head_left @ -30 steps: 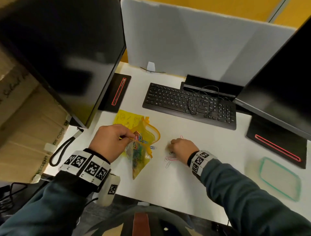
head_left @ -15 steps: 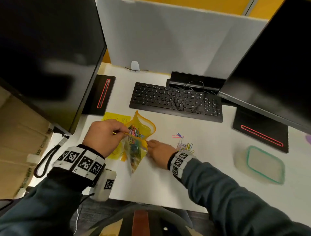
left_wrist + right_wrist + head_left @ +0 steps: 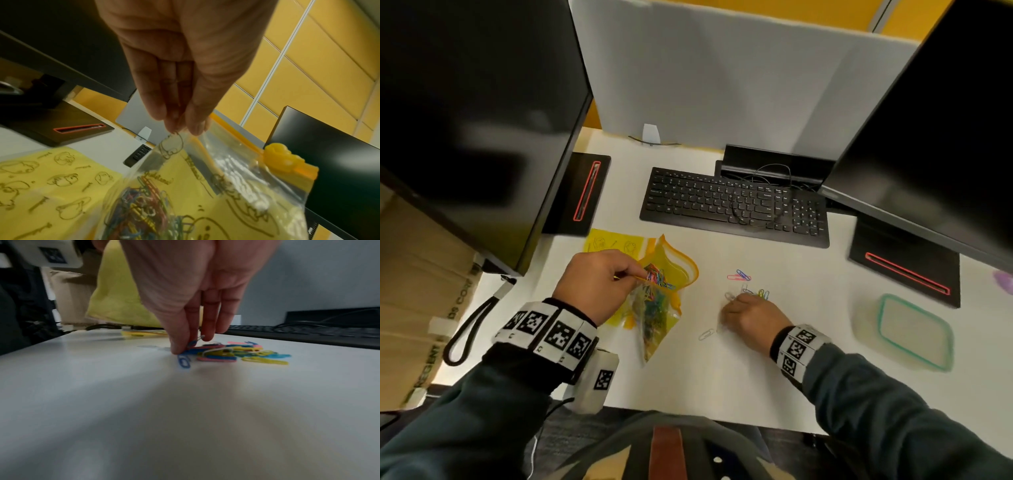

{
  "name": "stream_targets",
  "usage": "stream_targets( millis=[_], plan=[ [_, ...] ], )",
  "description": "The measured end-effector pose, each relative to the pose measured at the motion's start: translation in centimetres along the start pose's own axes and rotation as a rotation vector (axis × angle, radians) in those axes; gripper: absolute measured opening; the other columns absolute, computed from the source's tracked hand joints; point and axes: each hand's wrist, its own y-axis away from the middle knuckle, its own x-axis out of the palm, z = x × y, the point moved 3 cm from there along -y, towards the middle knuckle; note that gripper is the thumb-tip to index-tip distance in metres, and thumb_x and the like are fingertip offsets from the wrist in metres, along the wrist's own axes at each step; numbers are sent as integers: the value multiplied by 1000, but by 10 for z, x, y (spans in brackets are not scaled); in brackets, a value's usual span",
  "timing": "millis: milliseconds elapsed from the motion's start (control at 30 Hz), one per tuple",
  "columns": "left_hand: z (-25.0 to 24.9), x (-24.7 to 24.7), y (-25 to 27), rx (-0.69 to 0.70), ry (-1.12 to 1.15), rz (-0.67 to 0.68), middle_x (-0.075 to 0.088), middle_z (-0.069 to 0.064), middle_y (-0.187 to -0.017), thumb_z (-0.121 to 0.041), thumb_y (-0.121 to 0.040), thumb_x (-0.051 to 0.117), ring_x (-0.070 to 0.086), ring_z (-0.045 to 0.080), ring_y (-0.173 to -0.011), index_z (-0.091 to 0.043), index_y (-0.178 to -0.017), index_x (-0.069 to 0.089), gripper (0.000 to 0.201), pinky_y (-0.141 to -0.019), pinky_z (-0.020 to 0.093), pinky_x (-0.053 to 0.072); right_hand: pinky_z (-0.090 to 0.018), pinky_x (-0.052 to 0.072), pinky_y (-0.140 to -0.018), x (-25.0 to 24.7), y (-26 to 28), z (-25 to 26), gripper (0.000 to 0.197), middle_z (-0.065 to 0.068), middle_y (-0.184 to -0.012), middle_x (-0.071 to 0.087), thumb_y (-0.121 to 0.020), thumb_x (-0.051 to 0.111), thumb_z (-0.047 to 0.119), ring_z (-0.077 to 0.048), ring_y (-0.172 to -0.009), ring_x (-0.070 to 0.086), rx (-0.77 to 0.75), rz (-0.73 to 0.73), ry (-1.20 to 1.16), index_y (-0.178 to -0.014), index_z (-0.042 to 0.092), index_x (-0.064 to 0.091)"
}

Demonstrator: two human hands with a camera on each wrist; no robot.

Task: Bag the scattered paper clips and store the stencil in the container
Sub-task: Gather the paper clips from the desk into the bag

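Bag (image 3: 654,301), pinched at its rim by left hand (image 3: 595,284), partly filled; right hand (image 3: 751,317) pinches loose paper clips (image 3: 236,352) on counter (image 3: 722,370); stencil (image 3: 613,241) unstored.

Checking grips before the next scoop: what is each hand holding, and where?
Left hand pinches the zip bag by the rim of its open mouth. Right hand pinches a blue paper clip at its upper end, at the loose pile.

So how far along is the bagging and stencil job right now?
Partly done. Many coloured clips already sit in the zip bag, whose mouth the left hand pinches open. The right hand is pinching clips from the loose pile; a few more lie scattered. The yellow stencil is still on the desk, and the container lies apart.
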Motion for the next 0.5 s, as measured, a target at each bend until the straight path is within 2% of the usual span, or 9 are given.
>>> stream_targets(
  millis=[33, 67, 100, 133, 200, 267, 367, 500],
  plan=[
    [-1, 2, -1, 2, 2, 8, 71, -3, -88, -12, -75, 67, 61, 12, -82, -24, -78, 73, 13, -79, 22, 43, -26, 58, -62, -7, 3, -3, 36, 4, -83, 72, -51, 86, 13, -20, -73, 68, 57, -87, -60, -83, 22, 73],
    [-3, 5, -2, 4, 6, 15, 70, -4, -88, -12, -75, 67, 61, 12, -82, -23, -78, 73, 13, -79, 22, 42, -30, 59, -67, -12, 5, -6, 44, 0, -92, 73, -52, 87, 19, -24, -79, 68, 109, -149, -115, -93, 21, 72],
    [-4, 7, -3, 4, 13, 19, 70, -4, -88, -11, -75, 67, 60, 12, -82, -23, -78, 73, 14, -79, 22, 42, -36, 59, -75, -19, 7, -7, 53, -4, -106, 70, -56, 86, 25, -29, -92, 66, 167, -149, -167, -106, 20, 68],
    [-5, 10, -4, 4, 22, 22, 70, -3, -89, -10, -75, 67, 60, 12, -82, -22, -79, 73, 14, -79, 22, 42, -42, 55, -86, -22, 9, -7, 63, -8, -123, 62, -61, 82, 32, -33, -108, 59, 229, -94, -224, -120, 22, 60],
    [-7, 17, -5, -2, 36, 33, 70, -2, -89, -9, -75, 67, 60, 13, -83, -21, -79, 73, 14, -79, 22, 41, -42, 40, -104, -22, 11, -4, 73, -5, -146, 40, -71, 74, 42, -31, -130, 37, 349, 106, -284, -136, 30, 43],
    [-7, 23, -6, -9, 46, 52, 70, -1, -89, -9, -74, 68, 60, 14, -81, -21, -79, 73, 14, -79, 21, 42, -37, 36, -106, -20, 8, -1, 63, -1, -148, 36, -78, 68, 38, -27, -133, 31, 383, 180, -262, -136, 31, 43],
    [-3, 27, -5, -20, 62, 61, 71, 1, -89, -7, -74, 68, 61, 15, -80, -20, -78, 73, 15, -79, 22, 44, -37, 43, -99, -17, -2, 3, 37, -3, -139, 48, -89, 55, 21, -27, -128, 41, 380, 121, -259, -127, 22, 56],
    [2, 22, -4, -38, 43, 52, 70, -1, -86, -10, -74, 69, 61, 15, -79, -22, -77, 72, 13, -79, 27, 47, -36, 48, -89, -14, -12, 4, 32, -12, -120, 58, -90, 49, 9, -31, -114, 52, 363, 154, -164, -120, 11, 60]
  ],
)
